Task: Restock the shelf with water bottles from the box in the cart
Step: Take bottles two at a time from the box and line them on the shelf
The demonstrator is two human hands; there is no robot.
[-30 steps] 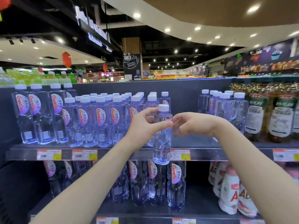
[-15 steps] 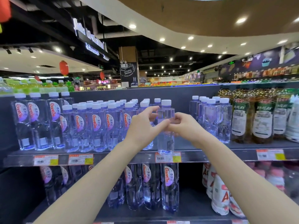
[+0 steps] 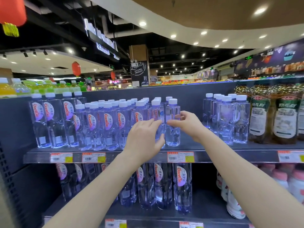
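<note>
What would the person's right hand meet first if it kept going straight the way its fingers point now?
Most likely the water bottle just set on the shelf: the right hand points left with its fingertips at the bottle's side, though depth is hard to judge.

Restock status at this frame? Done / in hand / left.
Done: the water rows on the left of the top shelf are packed to the front edge. In hand: one bottle stands upright on the shelf at the right end of that block, left hand and right hand at its sides, fingertips touching or just off it. Left: a bare gap to its right. Cart and box aren't in view, so remaining stock is unknown.
</note>
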